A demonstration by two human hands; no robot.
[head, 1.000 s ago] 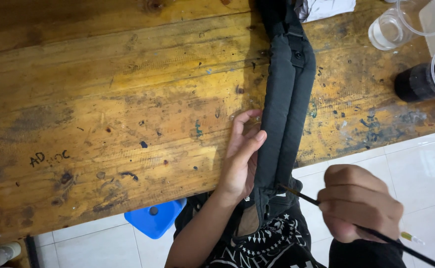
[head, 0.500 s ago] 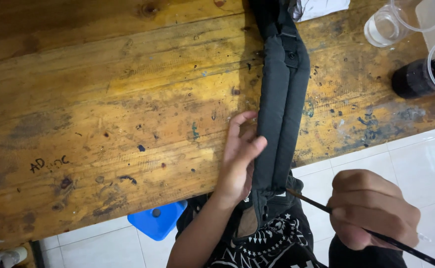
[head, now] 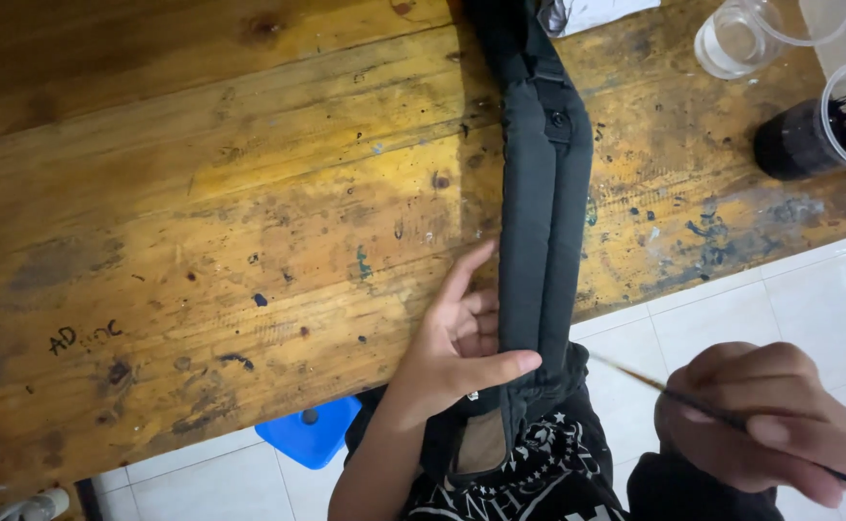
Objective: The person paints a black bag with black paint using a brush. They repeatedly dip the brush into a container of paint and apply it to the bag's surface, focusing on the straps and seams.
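1. Across the wooden table (head: pixel 201 193), from 12 o'clock down to its near edge at 6, lies a long padded black strap (head: pixel 539 222).
2. At 6 o'clock the left hand (head: pixel 457 352) grips the strap's lower end, thumb laid across it.
3. At 4 o'clock the right hand (head: pixel 756 429) is clenched around a thin paintbrush (head: pixel 635 374).
4. At 2 o'clock stand clear plastic cups (head: pixel 732 39), one dark with paint (head: pixel 809 135).

Left hand (head: pixel 457 352) grips a black padded strap (head: pixel 539 241) (on a wooden table (head: pixel 201 241)); right hand (head: pixel 756 425) pinches a paintbrush (head: pixel 712 410).
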